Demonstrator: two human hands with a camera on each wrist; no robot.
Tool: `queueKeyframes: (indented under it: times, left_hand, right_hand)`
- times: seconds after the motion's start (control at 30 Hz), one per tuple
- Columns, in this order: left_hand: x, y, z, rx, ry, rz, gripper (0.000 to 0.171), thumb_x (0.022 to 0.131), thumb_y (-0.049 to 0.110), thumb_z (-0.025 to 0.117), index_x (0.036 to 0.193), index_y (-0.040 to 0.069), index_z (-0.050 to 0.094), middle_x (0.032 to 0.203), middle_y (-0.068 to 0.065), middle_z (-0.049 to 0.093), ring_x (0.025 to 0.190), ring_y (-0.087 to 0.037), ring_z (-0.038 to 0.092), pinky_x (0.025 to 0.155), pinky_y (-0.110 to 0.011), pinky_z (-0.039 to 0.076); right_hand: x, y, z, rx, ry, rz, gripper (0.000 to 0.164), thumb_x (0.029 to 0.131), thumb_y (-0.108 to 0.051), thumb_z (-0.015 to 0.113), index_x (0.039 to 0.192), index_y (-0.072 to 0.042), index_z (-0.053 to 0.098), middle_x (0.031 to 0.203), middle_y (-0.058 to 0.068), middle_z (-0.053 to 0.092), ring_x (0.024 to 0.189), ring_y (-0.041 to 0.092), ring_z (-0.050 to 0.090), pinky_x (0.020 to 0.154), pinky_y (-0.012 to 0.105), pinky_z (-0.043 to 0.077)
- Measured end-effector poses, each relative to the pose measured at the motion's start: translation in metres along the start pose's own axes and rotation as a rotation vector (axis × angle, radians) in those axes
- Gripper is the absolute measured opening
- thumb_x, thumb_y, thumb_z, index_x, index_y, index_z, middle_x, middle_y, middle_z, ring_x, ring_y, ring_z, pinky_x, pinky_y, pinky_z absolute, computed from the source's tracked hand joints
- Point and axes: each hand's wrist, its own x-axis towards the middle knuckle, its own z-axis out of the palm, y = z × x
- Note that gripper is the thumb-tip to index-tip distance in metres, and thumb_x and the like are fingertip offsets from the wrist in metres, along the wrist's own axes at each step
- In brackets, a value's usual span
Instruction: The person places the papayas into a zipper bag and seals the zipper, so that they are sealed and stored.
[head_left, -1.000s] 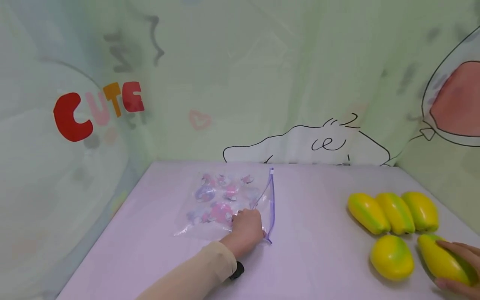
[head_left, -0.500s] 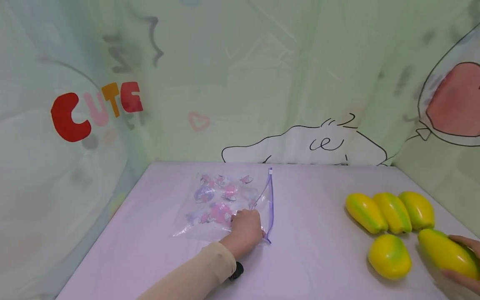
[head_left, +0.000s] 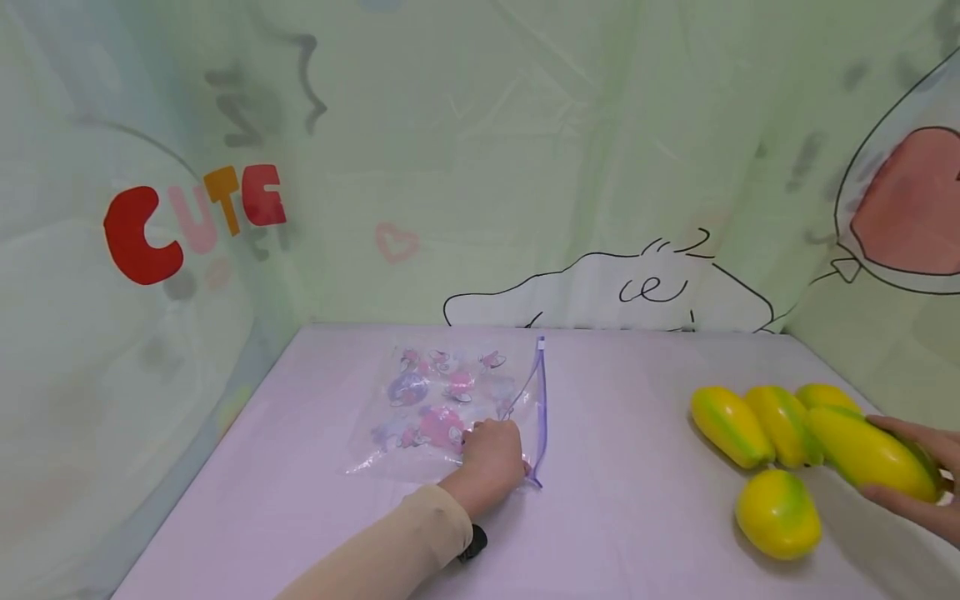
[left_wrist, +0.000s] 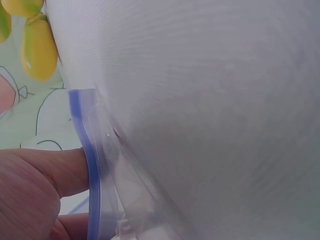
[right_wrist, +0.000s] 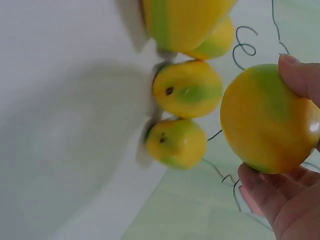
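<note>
A pale green cartoon curtain [head_left: 525, 150] walls in the lilac tabletop [head_left: 637, 500]. The left hand [head_left: 491, 454] pinches a clear zip bag [head_left: 442, 400]; the right hand's [head_left: 918, 492] fingers curl round a lifted mango [head_left: 862, 454] above four others [head_left: 776, 510]

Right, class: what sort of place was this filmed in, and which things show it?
Probably a staged tabletop set rather than a real kitchen: a table under a plain lilac cover, a cartoon-printed curtain reading "CUTE" hung close around it, and glossy yellow-green mangoes laid out beside a zip bag.
</note>
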Motion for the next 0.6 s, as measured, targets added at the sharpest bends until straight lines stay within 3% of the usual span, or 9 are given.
queueKeyframes:
  times: [0.07,0.17,0.33,0.6]
  left_hand:
    - [0.0,0.0,0.0,-0.004,-0.001,0.0,0.036,0.078,0.032,0.089,0.09,0.002,0.073,0.093,-0.013,0.075,0.091,-0.03,0.07,0.087,-0.049,0.055]
    - [0.001,0.0,0.001,-0.003,0.001,0.001,0.037,0.078,0.033,0.089,0.091,0.002,0.074,0.094,-0.013,0.076,0.093,-0.031,0.071,0.088,-0.05,0.055]
    - [0.001,-0.001,0.001,-0.007,0.004,0.006,0.037,0.078,0.033,0.089,0.092,0.002,0.075,0.096,-0.014,0.076,0.094,-0.031,0.071,0.088,-0.05,0.055]
    - [0.001,-0.001,0.001,-0.013,0.001,0.01,0.036,0.078,0.032,0.089,0.091,0.001,0.074,0.093,-0.014,0.076,0.09,-0.031,0.07,0.09,-0.052,0.055]
  right_hand:
    - [0.003,-0.018,-0.007,0.021,-0.035,-0.021,0.095,0.086,-0.034,0.083,0.153,0.009,0.03,0.128,0.043,0.038,0.104,0.055,0.037,0.072,0.064,0.048]
    - [0.011,-0.041,-0.017,0.028,-0.127,-0.062,0.093,0.089,-0.032,0.081,0.152,0.012,0.029,0.13,0.044,0.035,0.105,0.056,0.037,0.079,0.07,0.046]
    - [0.03,-0.073,-0.028,-0.001,-0.269,-0.141,0.095,0.087,-0.039,0.081,0.148,0.014,0.032,0.131,0.043,0.044,0.1,0.052,0.052,0.081,0.066,0.053]
    - [0.052,-0.12,-0.023,0.028,-0.323,-0.23,0.089,0.087,-0.042,0.081,0.146,0.008,0.036,0.122,0.032,0.06,0.092,0.034,0.06,0.072,0.046,0.057]
